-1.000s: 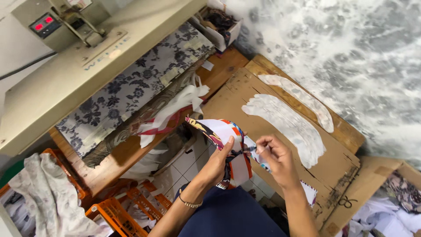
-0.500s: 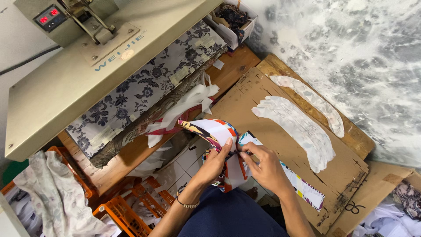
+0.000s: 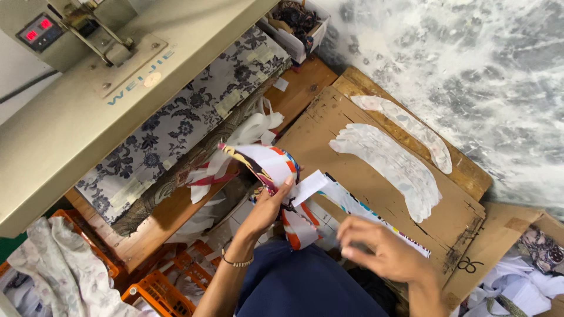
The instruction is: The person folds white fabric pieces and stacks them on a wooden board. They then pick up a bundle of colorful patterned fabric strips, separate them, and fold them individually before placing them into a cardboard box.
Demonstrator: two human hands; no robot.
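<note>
Left hand (image 3: 267, 208) grips patterned fabric piece (image 3: 267, 164); right hand (image 3: 382, 249) blurred, grip unclear, above cardboard sheet (image 3: 317, 132).

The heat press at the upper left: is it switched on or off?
On: the small display atop the heat press shows lit red digits.

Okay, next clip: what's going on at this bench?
A person stands at a wooden bench beside a heat press. The left hand holds a bunch of colourful printed fabric pieces. The right hand is blurred, apart from the bunch, above a cardboard sheet carrying two stacks of pale curved pieces.
</note>
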